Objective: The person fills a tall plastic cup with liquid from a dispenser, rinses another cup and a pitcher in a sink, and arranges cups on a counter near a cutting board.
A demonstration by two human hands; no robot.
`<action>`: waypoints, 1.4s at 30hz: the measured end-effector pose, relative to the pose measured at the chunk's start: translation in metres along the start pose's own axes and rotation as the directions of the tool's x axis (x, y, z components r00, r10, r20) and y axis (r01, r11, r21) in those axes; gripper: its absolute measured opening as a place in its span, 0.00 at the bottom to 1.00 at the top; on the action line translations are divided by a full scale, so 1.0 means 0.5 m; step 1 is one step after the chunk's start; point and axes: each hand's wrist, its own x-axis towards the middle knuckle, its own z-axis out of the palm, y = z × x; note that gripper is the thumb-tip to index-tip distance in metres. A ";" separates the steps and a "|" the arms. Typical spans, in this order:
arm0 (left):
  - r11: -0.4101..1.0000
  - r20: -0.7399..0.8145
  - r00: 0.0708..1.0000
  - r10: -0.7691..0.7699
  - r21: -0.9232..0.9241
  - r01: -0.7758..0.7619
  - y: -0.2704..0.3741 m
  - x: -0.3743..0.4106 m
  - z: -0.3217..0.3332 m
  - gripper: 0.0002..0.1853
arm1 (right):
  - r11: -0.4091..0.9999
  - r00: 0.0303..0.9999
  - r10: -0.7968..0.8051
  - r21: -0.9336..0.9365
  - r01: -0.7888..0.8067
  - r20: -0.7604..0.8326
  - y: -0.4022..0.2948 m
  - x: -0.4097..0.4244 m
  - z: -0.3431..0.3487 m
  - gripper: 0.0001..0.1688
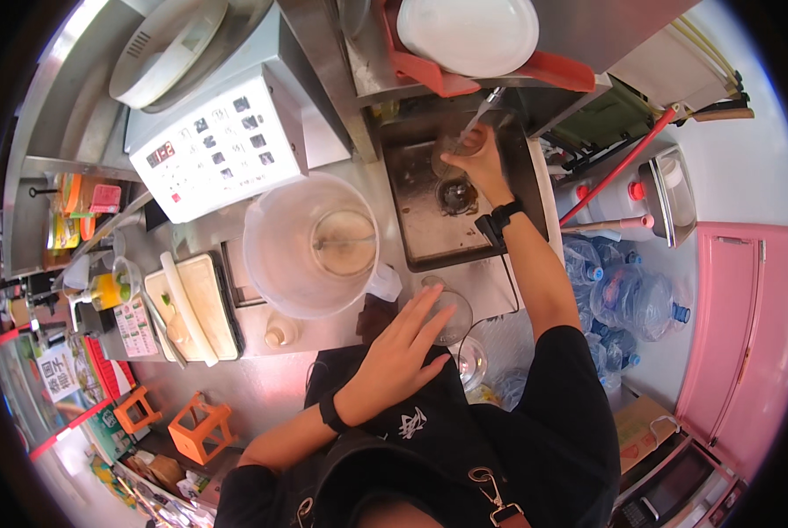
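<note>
A clear cup [450, 155] is in my right hand [476, 162], tilted beneath the faucet [495, 98] in the upper part of the steel sink [420, 241]. Water runs from the faucet toward the cup. My left hand [417, 336] has its fingers spread, over or beside a clear glass pitcher [458, 320] at the counter's front edge; whether the fingers touch it cannot be told. A large translucent plastic bucket [281, 244] stands on the counter left of the sink. A dark cloth [375, 318] lies between the bucket and my left hand.
A white control-panel machine [219, 148] stands behind the bucket. Farther left are a cutting board [202, 297] with a white roll and a small glass jar [280, 330]. White plates [470, 33] sit above the sink. Large water bottles [621, 300] crowd the floor at right.
</note>
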 end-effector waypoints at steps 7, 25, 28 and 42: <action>0.980 0.085 0.996 0.012 0.199 -0.029 -0.025 0.019 0.038 0.45 | 0.870 0.995 -0.086 -0.484 0.096 0.043 0.007 -0.033 -0.052 0.53; 0.990 -0.113 0.990 0.087 -0.104 -0.099 -0.120 -0.006 0.096 0.45 | -0.145 0.938 0.147 -0.931 0.335 0.315 -0.023 -0.126 -0.053 0.43; 0.960 -0.101 0.980 0.170 -0.209 -0.188 -0.078 -0.014 0.056 0.42 | 0.341 0.951 -0.145 -0.889 0.306 0.272 -0.069 -0.191 -0.134 0.52; 0.816 -0.291 0.946 0.146 -0.505 -0.282 -0.059 -0.375 -0.416 0.51 | 0.903 0.996 0.035 -0.429 0.004 0.083 -0.534 -0.712 0.016 0.56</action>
